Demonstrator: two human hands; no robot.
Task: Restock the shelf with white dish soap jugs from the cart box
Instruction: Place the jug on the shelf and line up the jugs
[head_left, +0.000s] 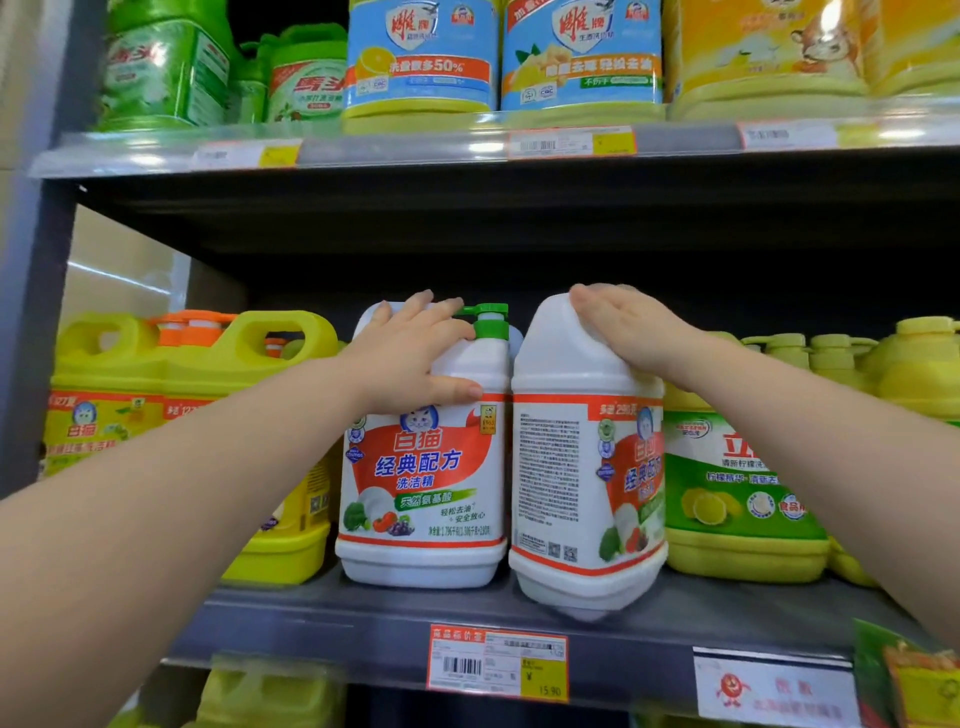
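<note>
— Where are the white jugs sitting?
— Both are standing on the shelf (311, 618) above the orange price tag (497, 662). The left hand (415, 358) is clasping the pump-topped left jug (421, 493), up-left of the tag. The right hand (628, 327) is cupping the top of the right jug (571, 467), up-right of it.
— What is risking trouble?
— The right jug is leaning, twisted, near the shelf lip. I judge a loosening grip could be toppling it forward.

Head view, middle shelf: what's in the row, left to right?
yellow jugs with orange caps → front-facing white jug, gripped by left hand → turned white jug, gripped on top by right hand → green-labelled lemon jug → pale yellow-green jugs
</note>
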